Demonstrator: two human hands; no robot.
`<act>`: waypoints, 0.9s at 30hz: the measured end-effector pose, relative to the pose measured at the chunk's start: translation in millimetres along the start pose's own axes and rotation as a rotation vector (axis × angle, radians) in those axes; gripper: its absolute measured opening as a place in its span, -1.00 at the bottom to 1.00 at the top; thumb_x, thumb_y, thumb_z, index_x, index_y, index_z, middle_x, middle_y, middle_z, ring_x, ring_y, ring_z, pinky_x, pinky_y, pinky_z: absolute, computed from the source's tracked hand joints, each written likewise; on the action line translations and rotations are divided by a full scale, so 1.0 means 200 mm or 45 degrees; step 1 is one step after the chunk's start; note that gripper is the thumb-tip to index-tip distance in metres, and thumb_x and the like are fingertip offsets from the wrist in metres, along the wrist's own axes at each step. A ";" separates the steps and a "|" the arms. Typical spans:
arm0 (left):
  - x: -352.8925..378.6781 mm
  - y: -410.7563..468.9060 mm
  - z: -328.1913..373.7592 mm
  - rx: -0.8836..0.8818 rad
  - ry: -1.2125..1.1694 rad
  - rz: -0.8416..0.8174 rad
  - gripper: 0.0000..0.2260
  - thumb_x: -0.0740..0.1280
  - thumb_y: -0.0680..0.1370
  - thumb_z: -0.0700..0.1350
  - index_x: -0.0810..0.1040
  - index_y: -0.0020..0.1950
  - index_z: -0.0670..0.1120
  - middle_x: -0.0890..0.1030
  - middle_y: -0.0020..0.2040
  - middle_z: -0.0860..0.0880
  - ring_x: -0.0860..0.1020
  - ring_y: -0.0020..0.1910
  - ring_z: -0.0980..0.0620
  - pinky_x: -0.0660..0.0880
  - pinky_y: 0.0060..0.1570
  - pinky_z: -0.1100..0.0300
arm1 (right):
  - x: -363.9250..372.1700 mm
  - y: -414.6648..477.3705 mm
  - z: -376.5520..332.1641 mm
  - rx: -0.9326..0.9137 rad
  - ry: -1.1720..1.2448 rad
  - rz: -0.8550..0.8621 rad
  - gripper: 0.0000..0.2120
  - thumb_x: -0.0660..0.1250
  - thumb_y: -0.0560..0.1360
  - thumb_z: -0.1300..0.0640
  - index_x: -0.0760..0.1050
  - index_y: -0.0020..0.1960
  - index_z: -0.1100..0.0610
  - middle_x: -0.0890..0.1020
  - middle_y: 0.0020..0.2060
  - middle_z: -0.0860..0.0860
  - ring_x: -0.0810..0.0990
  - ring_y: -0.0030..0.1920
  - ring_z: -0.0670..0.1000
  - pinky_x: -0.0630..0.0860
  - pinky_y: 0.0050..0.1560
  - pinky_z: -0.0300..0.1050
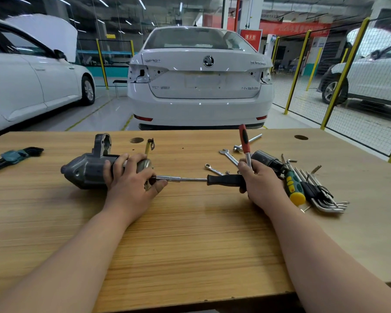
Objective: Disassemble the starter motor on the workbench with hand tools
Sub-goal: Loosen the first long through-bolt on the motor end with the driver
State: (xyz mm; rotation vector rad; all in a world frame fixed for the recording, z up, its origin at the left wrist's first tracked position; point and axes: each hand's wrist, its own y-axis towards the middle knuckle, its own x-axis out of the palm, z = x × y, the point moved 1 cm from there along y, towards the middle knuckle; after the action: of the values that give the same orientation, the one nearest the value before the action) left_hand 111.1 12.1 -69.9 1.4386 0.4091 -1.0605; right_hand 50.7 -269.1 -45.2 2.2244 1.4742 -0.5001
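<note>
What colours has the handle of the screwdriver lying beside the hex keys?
The handle is green and yellow; head view.

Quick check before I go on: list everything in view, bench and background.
starter motor: 1, grey, bench left
socket driver: 1, black handle, tip at motor's end
red-handled driver: 1, red, centre right
screwdriver: 1, green-yellow, bench right
cylinder: 1, black, bench right
hex key sets: 2, dark, far left and far right
spanners: 2, silver, centre right
cars: 3, white, beyond bench
workbench: 1, wood
left hand: 1, grips motor
right hand: 1, grips socket driver's handle
</note>
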 end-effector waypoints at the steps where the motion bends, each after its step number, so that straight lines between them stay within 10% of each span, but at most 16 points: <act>1: 0.00 0.00 0.00 -0.001 0.009 -0.008 -0.52 0.01 0.44 0.41 0.57 -0.05 0.15 0.28 0.42 0.02 -0.03 0.47 -0.05 -0.37 0.36 0.04 | 0.00 0.00 0.00 0.000 0.051 -0.001 -0.79 0.17 0.63 -0.15 0.48 0.14 -0.08 0.63 -0.29 -0.01 0.55 -0.40 -0.14 0.42 -0.39 -0.21; 5: 0.00 0.00 0.01 -0.008 0.016 -0.008 -0.54 0.03 0.42 0.41 0.56 -0.04 0.16 0.27 0.42 0.04 -0.04 0.47 -0.04 -0.42 0.33 0.06 | 0.00 0.01 0.01 0.096 0.473 -0.055 -0.71 0.33 0.59 -0.01 0.40 0.29 -0.16 0.66 -0.14 0.09 0.61 -0.39 -0.11 0.53 -0.37 -0.26; 12: 0.00 0.00 0.01 -0.006 -0.004 0.014 -0.54 0.03 0.43 0.40 0.57 -0.04 0.15 0.28 0.42 0.04 -0.02 0.47 -0.05 -0.42 0.33 0.09 | 0.03 0.03 0.01 0.551 1.432 -0.223 -0.82 0.26 0.54 0.37 0.46 0.13 0.27 0.52 0.11 0.22 0.58 0.10 0.17 0.64 -0.31 -0.09; 27: 0.00 0.00 0.01 -0.021 -0.015 -0.009 -0.50 0.02 0.42 0.42 0.58 0.00 0.15 0.26 0.44 0.05 -0.05 0.47 -0.03 -0.37 0.37 0.03 | 0.02 0.02 0.02 0.159 0.385 -0.109 -0.74 0.24 0.59 -0.18 0.52 0.00 0.00 0.59 -0.44 0.01 0.48 -0.55 -0.06 0.39 -0.54 -0.20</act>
State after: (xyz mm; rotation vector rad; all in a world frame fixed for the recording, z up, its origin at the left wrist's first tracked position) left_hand 110.3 11.0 -68.9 1.4165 0.4138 -1.0684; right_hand 56.7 -268.7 -50.0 2.4260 1.7372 -0.2970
